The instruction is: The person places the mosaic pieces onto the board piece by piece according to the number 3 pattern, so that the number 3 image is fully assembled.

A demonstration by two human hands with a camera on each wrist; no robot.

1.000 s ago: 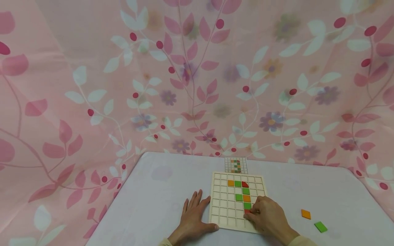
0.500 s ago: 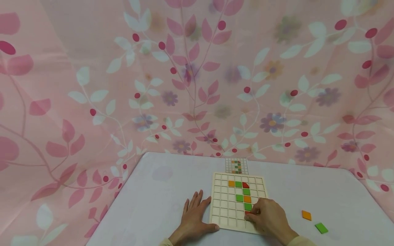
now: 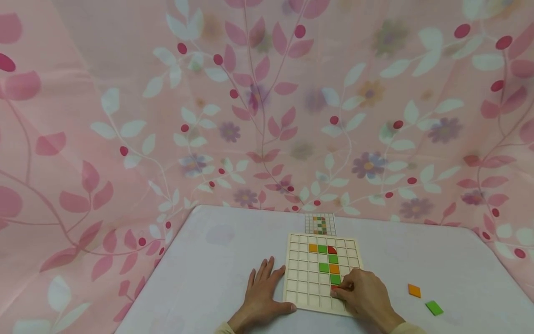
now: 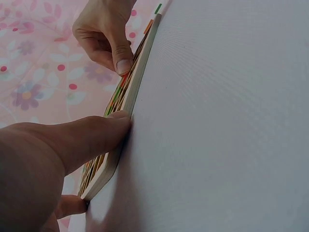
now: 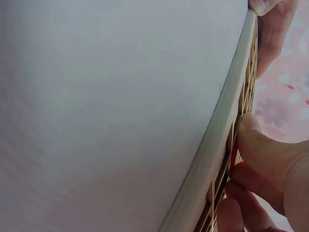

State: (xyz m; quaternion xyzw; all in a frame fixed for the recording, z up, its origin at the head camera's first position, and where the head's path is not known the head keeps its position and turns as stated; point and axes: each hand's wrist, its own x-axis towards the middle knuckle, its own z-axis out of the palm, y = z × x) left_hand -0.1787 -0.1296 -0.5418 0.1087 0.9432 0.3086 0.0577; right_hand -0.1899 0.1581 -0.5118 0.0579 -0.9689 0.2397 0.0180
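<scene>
One table [image 3: 217, 278] with a pale cover; one pink floral curtain [image 3: 125, 116] behind it, well beyond both hands. One wooden grid board [image 3: 300, 278] lies flat on the table between the hands. Board contents, counted in the head view: three green tiles [image 3: 323, 267], two orange tiles [image 3: 334, 268], two red pieces; all other cells show bare. The top row of the pattern reads orange, green, red quarter-round [image 3: 332, 250]; below it run green, then green and orange side by side, then green, then the second red tile [image 3: 334, 287] at the right fingertips. One pattern card [image 3: 320, 224] lies just past the board's far edge. Two loose tiles sit on the table to the right of the right hand, apart from the board: one orange [image 3: 414, 290], one green [image 3: 434, 308] nearer the person. Left hand [image 3: 263, 292]: flat and relaxed, palm down just left of the board, thumb pressed along the near edge, nothing grasped. Right hand [image 3: 365, 297]: fingers curled, thumb and fingertips pinching the red tile at a cell just below the lowest green one; the right wrist view shows its edge standing between thumb and board.
</scene>
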